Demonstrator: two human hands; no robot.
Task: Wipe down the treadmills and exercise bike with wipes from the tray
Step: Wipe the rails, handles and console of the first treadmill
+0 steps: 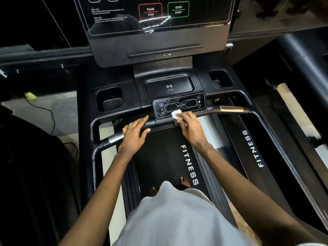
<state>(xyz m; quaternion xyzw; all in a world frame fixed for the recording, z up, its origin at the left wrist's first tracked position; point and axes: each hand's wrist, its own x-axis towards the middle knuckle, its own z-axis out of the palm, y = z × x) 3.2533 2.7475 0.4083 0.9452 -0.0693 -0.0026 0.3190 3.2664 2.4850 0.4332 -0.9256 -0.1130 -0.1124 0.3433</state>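
I stand barefoot on the belt of a black treadmill. My right hand pinches a small white wipe and presses it on the lower edge of the small control panel, whose surface is wet with droplets. My left hand lies with straight fingers over the front handlebar, left of the panel. Above the panel sit a phone charging tray and the big console screen with PAUSE/STOP and QUICK START buttons.
Two cup holders flank the charging tray. A second treadmill marked FITNESS runs along the right. A cable lies on the floor at left, next to a dark machine. The right handlebar has a metal sensor grip.
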